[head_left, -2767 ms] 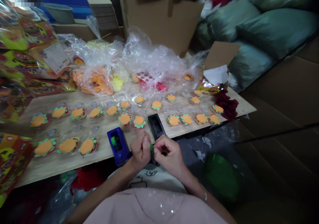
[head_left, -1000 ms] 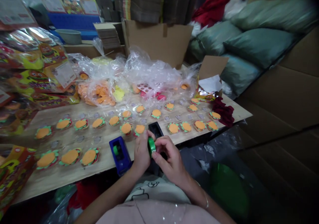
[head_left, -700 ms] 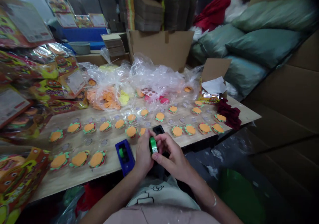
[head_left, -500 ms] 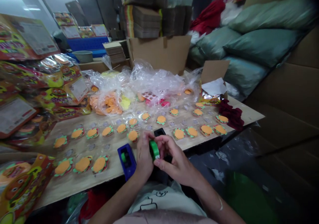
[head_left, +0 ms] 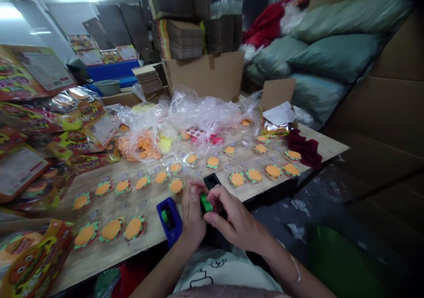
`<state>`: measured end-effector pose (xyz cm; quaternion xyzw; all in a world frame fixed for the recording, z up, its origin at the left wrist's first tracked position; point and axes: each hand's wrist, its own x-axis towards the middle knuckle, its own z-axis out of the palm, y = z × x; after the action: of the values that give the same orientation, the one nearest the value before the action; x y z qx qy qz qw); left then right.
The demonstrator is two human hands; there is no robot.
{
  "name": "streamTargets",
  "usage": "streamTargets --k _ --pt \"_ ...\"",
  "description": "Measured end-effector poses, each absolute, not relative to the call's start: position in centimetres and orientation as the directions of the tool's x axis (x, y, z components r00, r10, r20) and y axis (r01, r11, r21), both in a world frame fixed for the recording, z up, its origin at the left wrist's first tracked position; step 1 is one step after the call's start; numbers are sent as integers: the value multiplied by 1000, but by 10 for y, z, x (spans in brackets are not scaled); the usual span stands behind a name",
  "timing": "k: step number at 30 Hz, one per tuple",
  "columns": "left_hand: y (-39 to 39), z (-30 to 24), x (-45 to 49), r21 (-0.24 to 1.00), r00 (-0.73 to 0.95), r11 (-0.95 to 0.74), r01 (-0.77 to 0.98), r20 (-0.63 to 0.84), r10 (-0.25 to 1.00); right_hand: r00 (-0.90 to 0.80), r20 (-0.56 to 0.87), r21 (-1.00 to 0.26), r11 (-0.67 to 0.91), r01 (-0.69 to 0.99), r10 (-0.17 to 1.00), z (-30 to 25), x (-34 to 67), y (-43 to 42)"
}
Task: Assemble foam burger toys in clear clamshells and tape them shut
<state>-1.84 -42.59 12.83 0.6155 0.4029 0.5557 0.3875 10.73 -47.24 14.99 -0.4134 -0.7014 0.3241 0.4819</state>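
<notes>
Both hands meet at the near edge of the wooden board (head_left: 99,254), pinching a small green tape roll (head_left: 206,203) between them. My left hand (head_left: 193,214) grips its left side, fingers curled. From the right, my right hand (head_left: 232,216) closes on it with thumb and fingers. A black tape dispenser (head_left: 212,181) lies just behind the hands, partly hidden. To the left of my left hand stands a blue tape dispenser (head_left: 170,219) with a green roll inside.
Several orange-and-green burger-shaped foam pieces (head_left: 111,229) lie in rows on the board. Clear plastic bags (head_left: 198,112) of loose pieces sit behind them. Printed toy packages (head_left: 36,125) pile at the left. Dark red cloth (head_left: 306,150) lies at the right edge, cardboard boxes (head_left: 212,74) behind.
The view has tilted upward. Both hands stay together on the green roll, which has turned from edge-on and upright to lower and more covered by my fingers.
</notes>
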Motion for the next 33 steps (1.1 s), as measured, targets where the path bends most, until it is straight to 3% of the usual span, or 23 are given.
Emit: streamTargets --k 3,6,8,12,17,22,26,29,33 --pt "-427 130 -17 955 63 -291 -65 295 954 -53 417 -894 420 155 907 139 101 -473" --pt "-428 130 -16 934 57 -351 -60 355 933 4 355 -935 355 8 935 134 99 -471" --pt "-427 129 -16 918 49 -396 -22 396 917 -15 313 -950 313 -4 950 134 101 -469" --pt "-426 128 -18 896 101 -441 41 436 894 -27 290 -954 291 76 957 142 109 -465" --pt "-424 134 -25 831 263 -527 176 477 839 -180 333 -904 368 218 926 152 124 -459" --pt "-419 142 -28 828 405 -521 208 412 816 -313 447 -751 542 377 838 153 130 -452" --pt "-417 141 -26 868 407 -451 205 344 846 -329 536 -566 620 543 777 146 127 -450" --pt "-418 137 -23 906 384 -386 176 298 874 -308 598 -545 657 521 740 138 125 -453" --pt "-418 135 -20 944 374 -302 134 234 898 -170 655 -658 667 349 736 126 125 -460"
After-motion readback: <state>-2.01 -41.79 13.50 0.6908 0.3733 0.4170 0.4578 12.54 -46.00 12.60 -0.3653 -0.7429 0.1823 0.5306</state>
